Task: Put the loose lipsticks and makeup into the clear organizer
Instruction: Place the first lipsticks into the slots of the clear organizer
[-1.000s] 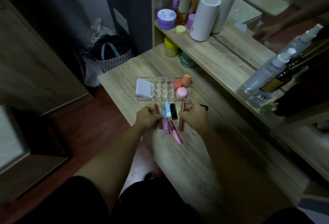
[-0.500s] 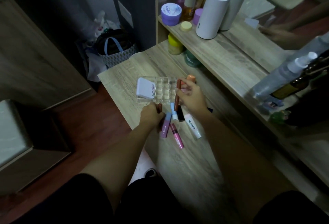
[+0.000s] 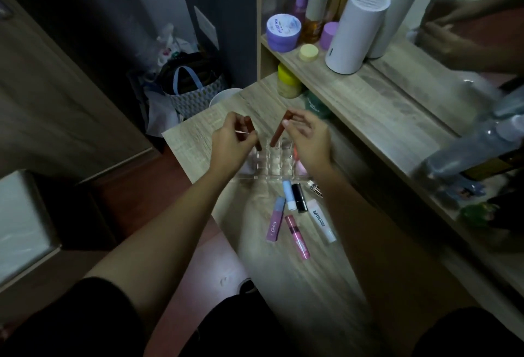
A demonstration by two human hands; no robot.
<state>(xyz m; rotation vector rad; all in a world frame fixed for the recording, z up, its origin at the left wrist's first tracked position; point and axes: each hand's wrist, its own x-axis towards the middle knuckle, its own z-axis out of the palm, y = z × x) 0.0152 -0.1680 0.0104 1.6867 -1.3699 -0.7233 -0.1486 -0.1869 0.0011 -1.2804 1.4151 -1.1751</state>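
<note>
The clear organizer [image 3: 273,168] sits on the wooden table, partly hidden by both wrists. My left hand [image 3: 231,144] holds a dark red lipstick tube [image 3: 253,135] tilted over its left cells. In my right hand [image 3: 307,137] is a brown-red lipstick tube [image 3: 279,132], its lower end at the middle cells. Loose on the table nearer me lie a light blue tube [image 3: 289,195], a black lipstick [image 3: 299,198], a purple tube [image 3: 275,223], a pink tube [image 3: 297,237] and a white tube [image 3: 321,222].
A raised shelf [image 3: 368,95] on the right carries a white cylinder [image 3: 355,30], a purple jar [image 3: 283,32], bottles and a spray bottle [image 3: 467,146]. A yellow-lidded jar [image 3: 288,84] stands under it. A patterned bag [image 3: 192,93] sits on the floor past the table's left edge.
Both hands rose from the loose pile to above the organizer, each carrying a reddish tube. The view tilted, so the organizer looks nearer the hands.
</note>
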